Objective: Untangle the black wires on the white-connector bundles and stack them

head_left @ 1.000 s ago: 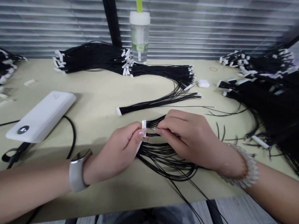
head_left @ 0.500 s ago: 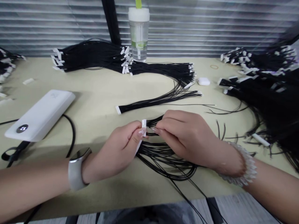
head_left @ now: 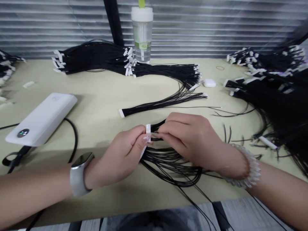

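My left hand (head_left: 121, 157) pinches a small white connector (head_left: 148, 129) between thumb and forefinger, just above the table. My right hand (head_left: 192, 139) is closed in a pinch on a thin black wire right at the connector's right side. A loose bunch of black wires (head_left: 172, 165) loops on the table under both hands. Just behind them lies a finished black wire harness (head_left: 163, 104) with a white plug at its left end.
A white power bank (head_left: 42, 118) with a black cable lies at the left. Piles of black harnesses sit at the back (head_left: 96, 57) and right (head_left: 276, 93). A clear bottle (head_left: 142, 33) stands at the back. A white earbud case (head_left: 209, 83) lies nearby. Scissors (head_left: 12, 158) at far left.
My right hand's fingertips have moved slightly left, closer against the connector. Otherwise the hands stay where they were.
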Tool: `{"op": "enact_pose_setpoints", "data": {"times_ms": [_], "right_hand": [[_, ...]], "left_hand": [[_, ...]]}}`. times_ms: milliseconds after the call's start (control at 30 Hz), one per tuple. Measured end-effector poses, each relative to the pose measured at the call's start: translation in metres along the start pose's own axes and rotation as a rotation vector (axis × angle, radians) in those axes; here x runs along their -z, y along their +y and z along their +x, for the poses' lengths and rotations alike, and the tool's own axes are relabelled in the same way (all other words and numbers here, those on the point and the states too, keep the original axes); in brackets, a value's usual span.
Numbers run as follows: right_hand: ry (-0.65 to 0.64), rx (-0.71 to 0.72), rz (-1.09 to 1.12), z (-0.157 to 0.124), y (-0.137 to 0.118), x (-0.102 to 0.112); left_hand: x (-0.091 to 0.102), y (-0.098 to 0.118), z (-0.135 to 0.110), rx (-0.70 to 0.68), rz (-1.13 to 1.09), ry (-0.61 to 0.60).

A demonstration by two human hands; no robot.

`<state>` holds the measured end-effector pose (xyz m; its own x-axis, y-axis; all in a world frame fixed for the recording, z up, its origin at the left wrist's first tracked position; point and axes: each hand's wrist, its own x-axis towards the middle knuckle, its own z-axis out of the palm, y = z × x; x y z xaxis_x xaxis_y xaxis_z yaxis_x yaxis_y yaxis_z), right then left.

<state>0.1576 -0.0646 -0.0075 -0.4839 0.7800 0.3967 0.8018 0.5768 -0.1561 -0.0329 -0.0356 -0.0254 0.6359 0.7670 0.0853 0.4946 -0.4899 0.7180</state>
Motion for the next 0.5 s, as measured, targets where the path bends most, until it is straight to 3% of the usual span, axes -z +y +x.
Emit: {"op": "enact_pose_setpoints", "data": {"times_ms": [167,333,367,433,500], "right_hand": [[-0.012,-0.041,-0.135,-0.001,0.019,0.012],[0.224,-0.018,-0.086,-0.002,0.02,0.048],[0.218,-0.025,-0.084,-0.003,0.019,0.056],[0.085,-0.025,-0.023,-0.005,0.018,0.066],[-0.183,-0.034,0.085,-0.01,0.021,0.067]], "left_hand": [[-0.002,0.0,0.003,0.107,-0.158,0.138],[-0.002,-0.008,0.007,0.205,-0.188,0.279],[-0.003,-0.01,0.008,0.219,-0.204,0.307],[-0.004,-0.013,0.009,0.245,-0.245,0.35],[-0.005,-0.013,0.009,0.266,-0.262,0.377]]}}
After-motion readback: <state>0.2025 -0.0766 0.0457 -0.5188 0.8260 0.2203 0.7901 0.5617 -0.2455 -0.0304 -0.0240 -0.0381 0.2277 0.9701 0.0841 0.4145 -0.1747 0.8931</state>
